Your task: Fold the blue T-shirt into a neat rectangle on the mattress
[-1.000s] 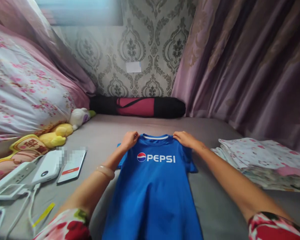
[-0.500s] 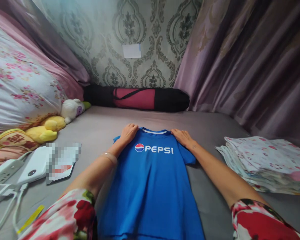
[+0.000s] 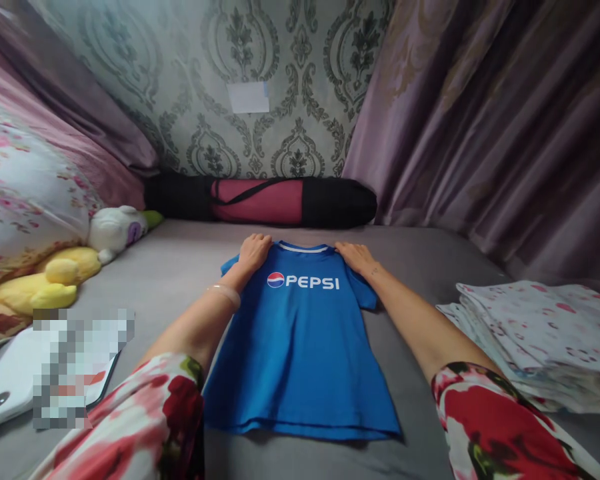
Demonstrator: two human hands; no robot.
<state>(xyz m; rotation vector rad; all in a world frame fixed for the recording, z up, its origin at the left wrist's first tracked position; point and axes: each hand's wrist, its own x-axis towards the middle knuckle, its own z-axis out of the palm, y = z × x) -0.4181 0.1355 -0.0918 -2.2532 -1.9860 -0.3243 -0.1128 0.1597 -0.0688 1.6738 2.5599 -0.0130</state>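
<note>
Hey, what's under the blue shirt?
The gray sheet shows around the shirt and likely runs beneath it. Anything else under there is covered, so I can't tell.

Blue T-shirt [image 3: 300, 353] on a grey sheet [image 3: 410, 260], shoulders in left fingers [image 3: 265, 239] and right fingers [image 3: 345, 249]

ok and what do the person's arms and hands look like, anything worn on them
Both hands are ungloved. The left sleeve and right sleeve carry a bold red, white and green floral print and stop well short of the wrists. A pale, smooth bangle circles the left wrist; a small dark mark shows near the right wrist.
</note>
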